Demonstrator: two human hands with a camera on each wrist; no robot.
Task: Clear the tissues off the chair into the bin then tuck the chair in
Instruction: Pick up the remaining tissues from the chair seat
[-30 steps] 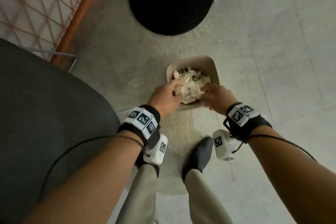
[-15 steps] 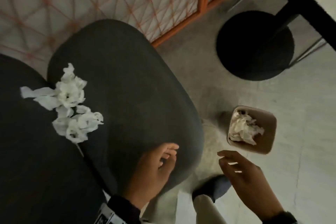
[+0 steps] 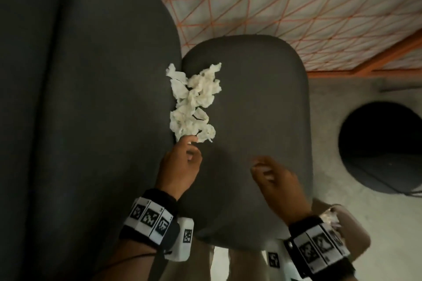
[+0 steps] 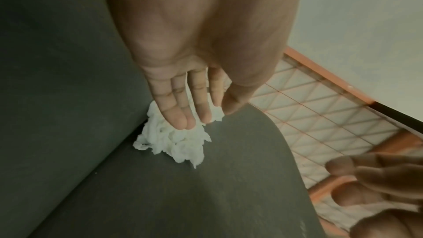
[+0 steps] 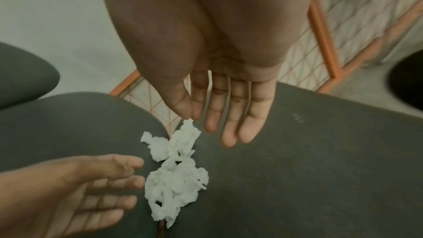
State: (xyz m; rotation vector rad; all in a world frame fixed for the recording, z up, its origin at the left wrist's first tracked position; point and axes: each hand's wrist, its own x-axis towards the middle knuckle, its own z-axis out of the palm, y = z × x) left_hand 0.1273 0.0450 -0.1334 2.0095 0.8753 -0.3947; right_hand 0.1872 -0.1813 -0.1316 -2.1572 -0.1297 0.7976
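The tissues [image 3: 194, 102] lie on the chair [image 3: 251, 121], in the crease by its back. The left hand [image 3: 180, 166] touches them with a loose, empty grip; the right hand [image 3: 274, 180] hovers wide. Best scoop from both sides (scraps tear off easily) toward the bin [image 3: 358, 230].

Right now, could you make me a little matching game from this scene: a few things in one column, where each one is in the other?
Things:
1. tissues
2. left hand
3. right hand
4. bin

Places:
A. on the floor, by the right wrist
B. fingers at the near end of the pile
C. bunched along the seam of the chair
D. open above bare seat, apart from the pile

Pairs: 1-C, 2-B, 3-D, 4-A
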